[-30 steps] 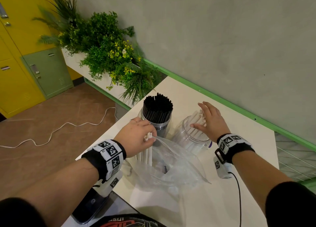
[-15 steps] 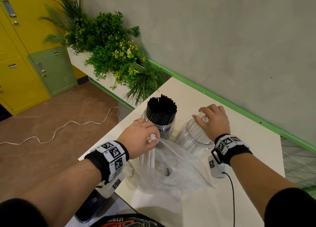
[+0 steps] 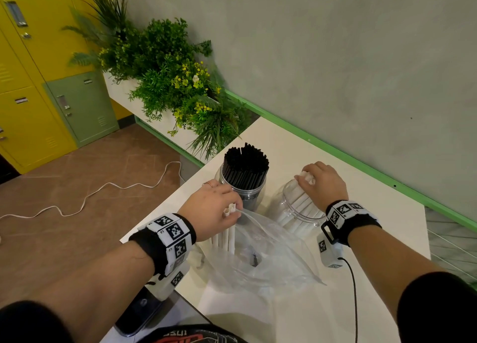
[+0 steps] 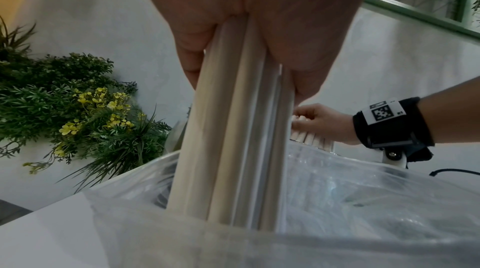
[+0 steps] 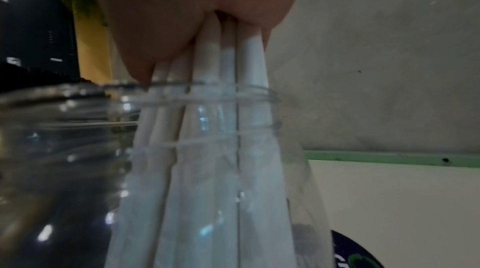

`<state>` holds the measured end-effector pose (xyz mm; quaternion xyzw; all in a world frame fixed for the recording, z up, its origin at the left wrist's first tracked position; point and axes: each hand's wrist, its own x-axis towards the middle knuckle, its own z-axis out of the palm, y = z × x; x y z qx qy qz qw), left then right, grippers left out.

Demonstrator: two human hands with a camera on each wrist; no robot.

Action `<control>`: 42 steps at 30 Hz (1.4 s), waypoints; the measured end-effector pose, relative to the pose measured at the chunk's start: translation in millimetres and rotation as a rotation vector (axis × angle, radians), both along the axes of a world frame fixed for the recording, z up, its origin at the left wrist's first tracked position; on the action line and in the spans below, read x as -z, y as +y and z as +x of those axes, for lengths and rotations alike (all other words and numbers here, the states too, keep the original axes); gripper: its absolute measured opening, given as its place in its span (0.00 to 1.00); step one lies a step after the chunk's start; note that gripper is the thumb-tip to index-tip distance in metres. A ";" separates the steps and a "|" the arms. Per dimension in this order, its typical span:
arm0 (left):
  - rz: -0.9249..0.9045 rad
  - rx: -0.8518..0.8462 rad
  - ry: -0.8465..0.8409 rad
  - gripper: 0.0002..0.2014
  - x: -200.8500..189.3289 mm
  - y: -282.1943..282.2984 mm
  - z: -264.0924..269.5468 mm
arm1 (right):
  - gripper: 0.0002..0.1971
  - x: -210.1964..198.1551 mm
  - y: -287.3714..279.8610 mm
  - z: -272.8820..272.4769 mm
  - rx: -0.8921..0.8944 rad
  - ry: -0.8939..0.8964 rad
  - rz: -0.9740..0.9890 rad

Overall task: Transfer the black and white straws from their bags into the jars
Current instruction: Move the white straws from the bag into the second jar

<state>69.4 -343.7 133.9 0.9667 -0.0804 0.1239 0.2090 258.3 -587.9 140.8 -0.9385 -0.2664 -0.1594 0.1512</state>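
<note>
Looking down, head view: two clear round jars stand side by side on the white table (image 3: pixel 296 141).
Left jar (image 3: pixel 254 197): packed with thin black straws (image 3: pixel 245 167) standing upright, at about 11 o'clock from the bag.
Right jar (image 3: pixel 296 213): ribbed clear plastic, holding white straws (image 3: pixel 300 206) that lean toward 1 o'clock.
Bag (image 3: pixel 260 255): crinkled transparent film, mouth open, lying at 6 o'clock of the jars.
Left hand (image 3: pixel 211 213): fingers curled tight around a bundle of white tubes (image 3: pixel 229 233) standing in the bag's mouth.
Right hand (image 3: pixel 321 184): fingers closed over the tops of the white straws above the right jar's rim.
Left wrist view: smooth, matte, cylindrical tubes (image 4: pixel 233 138) run from the fist (image 4: pixel 254 25) down into the glossy bag (image 4: pixel 363 200); the other hand (image 4: pixel 322 122) shows at 3 o'clock.
Right wrist view: finger and thumb (image 5: pixel 145 46) pinch the white straws (image 5: pixel 207 128), which fan out downward inside the threaded, shiny jar (image 5: pixel 78 149).
</note>
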 end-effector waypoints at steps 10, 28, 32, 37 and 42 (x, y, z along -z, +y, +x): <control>-0.005 0.004 -0.014 0.18 -0.6 0.2 -1.3 | 0.15 -7.0 -2.1 8.1 0.063 0.193 -0.065; -0.020 -0.024 0.054 0.10 -6.0 -2.3 2.3 | 0.17 -46.9 17.8 -58.6 -0.243 0.145 0.080; -0.057 -0.008 0.086 0.17 -7.8 -2.7 6.2 | 0.16 -28.6 31.1 -125.7 -0.501 0.345 -0.068; -0.008 0.056 0.117 0.31 -13.6 14.4 -2.9 | 0.27 13.3 24.9 -144.1 -0.374 0.469 -0.461; -0.087 0.098 0.130 0.28 -9.2 21.7 -11.0 | 0.36 32.6 28.2 -142.0 -0.281 0.634 -0.474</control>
